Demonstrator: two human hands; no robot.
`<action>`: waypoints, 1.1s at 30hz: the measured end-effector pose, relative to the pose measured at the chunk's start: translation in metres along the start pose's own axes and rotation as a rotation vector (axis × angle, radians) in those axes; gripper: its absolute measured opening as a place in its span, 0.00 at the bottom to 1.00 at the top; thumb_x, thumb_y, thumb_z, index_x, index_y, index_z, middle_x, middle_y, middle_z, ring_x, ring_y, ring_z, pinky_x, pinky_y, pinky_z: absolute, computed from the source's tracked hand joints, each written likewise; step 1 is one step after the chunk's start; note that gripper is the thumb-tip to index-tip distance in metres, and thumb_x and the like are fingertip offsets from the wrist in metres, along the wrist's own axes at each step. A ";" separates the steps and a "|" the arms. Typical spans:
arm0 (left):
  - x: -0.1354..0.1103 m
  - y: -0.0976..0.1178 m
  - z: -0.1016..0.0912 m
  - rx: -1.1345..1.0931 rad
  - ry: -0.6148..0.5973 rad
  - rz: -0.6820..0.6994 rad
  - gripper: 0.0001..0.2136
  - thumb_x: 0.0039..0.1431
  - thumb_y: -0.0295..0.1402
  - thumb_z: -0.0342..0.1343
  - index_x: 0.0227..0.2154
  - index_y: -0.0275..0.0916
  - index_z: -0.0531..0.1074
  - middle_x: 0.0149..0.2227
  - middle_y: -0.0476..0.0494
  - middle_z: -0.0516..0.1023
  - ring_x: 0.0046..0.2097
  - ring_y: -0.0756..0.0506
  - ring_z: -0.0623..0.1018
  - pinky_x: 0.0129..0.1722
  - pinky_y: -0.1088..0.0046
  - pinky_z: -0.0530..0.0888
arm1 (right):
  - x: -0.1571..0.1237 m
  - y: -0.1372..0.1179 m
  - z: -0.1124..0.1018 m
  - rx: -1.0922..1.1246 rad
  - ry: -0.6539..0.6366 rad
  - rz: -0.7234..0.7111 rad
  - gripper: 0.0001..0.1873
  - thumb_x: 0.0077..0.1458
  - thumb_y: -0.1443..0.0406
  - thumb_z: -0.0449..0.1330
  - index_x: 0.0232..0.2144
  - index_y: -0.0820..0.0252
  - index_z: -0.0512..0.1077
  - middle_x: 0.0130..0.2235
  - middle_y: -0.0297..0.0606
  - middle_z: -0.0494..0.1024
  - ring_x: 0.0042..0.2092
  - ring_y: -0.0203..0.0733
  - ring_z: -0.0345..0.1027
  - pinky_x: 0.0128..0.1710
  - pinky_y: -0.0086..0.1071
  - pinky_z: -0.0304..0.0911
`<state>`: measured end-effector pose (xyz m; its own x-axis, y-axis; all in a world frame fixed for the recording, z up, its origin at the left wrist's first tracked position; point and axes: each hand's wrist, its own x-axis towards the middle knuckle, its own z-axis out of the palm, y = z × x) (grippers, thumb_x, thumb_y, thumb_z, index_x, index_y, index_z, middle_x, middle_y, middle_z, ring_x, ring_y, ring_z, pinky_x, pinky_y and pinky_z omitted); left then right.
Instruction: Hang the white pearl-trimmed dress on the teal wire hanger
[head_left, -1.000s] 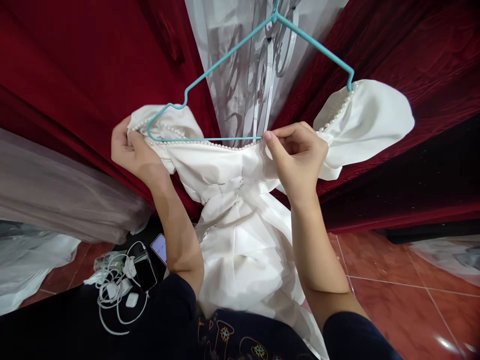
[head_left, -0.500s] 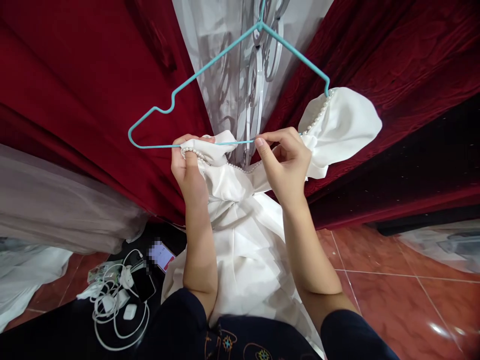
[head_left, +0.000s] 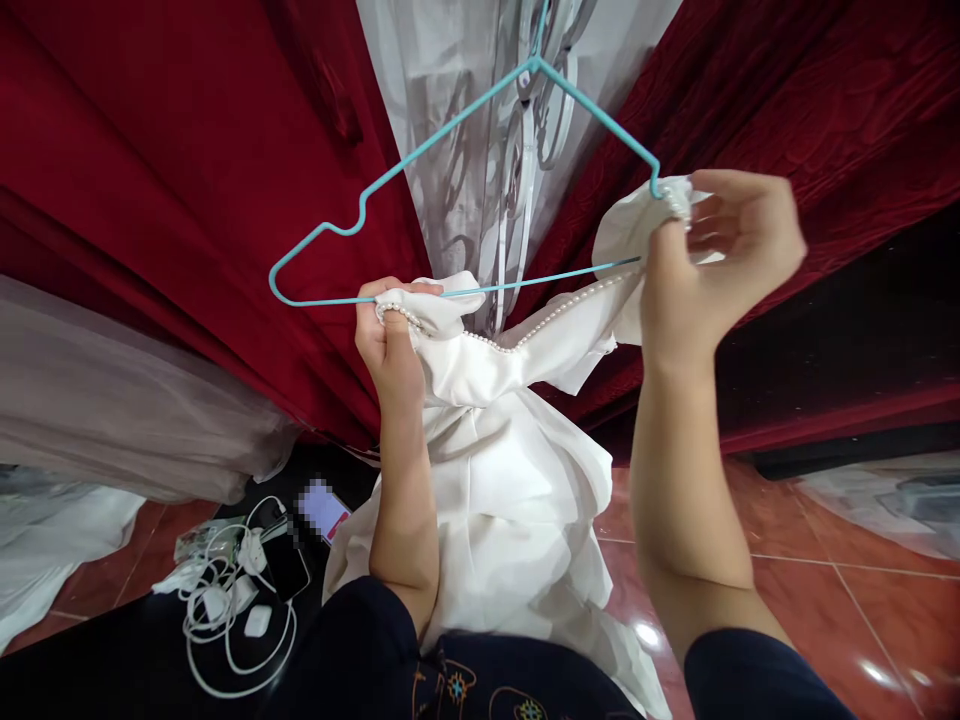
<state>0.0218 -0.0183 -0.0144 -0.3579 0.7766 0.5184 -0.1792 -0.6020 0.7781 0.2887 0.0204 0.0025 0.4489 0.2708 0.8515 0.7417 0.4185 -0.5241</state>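
A white satin dress point(head_left: 510, 470) with a pearl-trimmed neckline hangs down from my two hands. My left hand point(head_left: 390, 335) is closed on the bunched left shoulder of the dress, up against the bottom bar of a teal wire hanger point(head_left: 450, 130). Further right, my right hand point(head_left: 712, 265) is closed on the right puffed sleeve, at the hanger's right end. The hanger's left arm is bare. Its hook runs out of the top of the view.
Dark red velvet curtains point(head_left: 150, 150) and a sheer white curtain point(head_left: 480, 120) hang behind. On the floor at lower left lie white cables and chargers point(head_left: 225, 600), phones point(head_left: 289, 565) and grey tulle point(head_left: 112, 400). Red floor tiles point(head_left: 825, 590) spread to the right.
My left hand pulled the left shoulder off the hanger's left end toward the middle. My right hand then moved from the middle of the neckline out to the right sleeve.
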 end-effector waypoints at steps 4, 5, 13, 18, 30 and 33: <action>-0.001 -0.002 0.001 -0.053 -0.056 -0.044 0.14 0.69 0.48 0.59 0.41 0.43 0.68 0.36 0.45 0.82 0.46 0.41 0.84 0.54 0.62 0.79 | 0.022 0.015 -0.003 -0.051 0.016 0.005 0.11 0.51 0.79 0.67 0.36 0.64 0.81 0.35 0.38 0.80 0.32 0.33 0.69 0.32 0.30 0.59; -0.002 -0.003 0.002 -0.072 -0.067 -0.035 0.13 0.69 0.47 0.60 0.41 0.43 0.68 0.36 0.46 0.81 0.45 0.41 0.84 0.54 0.62 0.79 | 0.026 0.018 -0.004 -0.048 -0.002 0.009 0.10 0.51 0.79 0.67 0.36 0.65 0.81 0.35 0.39 0.81 0.32 0.33 0.70 0.32 0.30 0.60; -0.001 -0.002 -0.001 -0.025 -0.053 -0.006 0.10 0.71 0.45 0.57 0.41 0.44 0.69 0.39 0.45 0.83 0.46 0.42 0.84 0.53 0.64 0.80 | 0.034 0.013 -0.001 -0.040 -0.043 0.066 0.08 0.54 0.78 0.67 0.31 0.64 0.83 0.32 0.38 0.82 0.30 0.33 0.71 0.31 0.30 0.59; 0.004 0.000 -0.007 0.000 -0.025 0.029 0.13 0.70 0.47 0.58 0.41 0.43 0.70 0.38 0.45 0.84 0.46 0.42 0.84 0.54 0.64 0.79 | 0.044 0.043 -0.006 -0.184 -0.020 0.226 0.09 0.52 0.81 0.65 0.28 0.67 0.78 0.27 0.32 0.76 0.29 0.30 0.68 0.32 0.29 0.57; 0.005 -0.016 0.001 -0.078 -0.032 0.001 0.18 0.70 0.54 0.60 0.41 0.44 0.69 0.39 0.44 0.84 0.46 0.41 0.84 0.53 0.63 0.80 | -0.040 0.001 -0.026 0.201 0.208 -0.340 0.12 0.68 0.60 0.61 0.45 0.61 0.81 0.42 0.40 0.74 0.46 0.42 0.72 0.50 0.42 0.66; 0.004 -0.018 0.001 -0.129 -0.063 0.000 0.16 0.71 0.51 0.60 0.42 0.44 0.69 0.39 0.45 0.84 0.46 0.41 0.85 0.53 0.63 0.80 | -0.046 -0.032 -0.018 0.273 -0.187 -0.252 0.15 0.72 0.60 0.57 0.53 0.54 0.80 0.47 0.41 0.79 0.52 0.46 0.75 0.56 0.46 0.69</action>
<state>0.0243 -0.0042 -0.0263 -0.2999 0.7845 0.5427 -0.2970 -0.6174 0.7284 0.2532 -0.0213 -0.0197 0.1532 0.2726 0.9499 0.6462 0.6996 -0.3050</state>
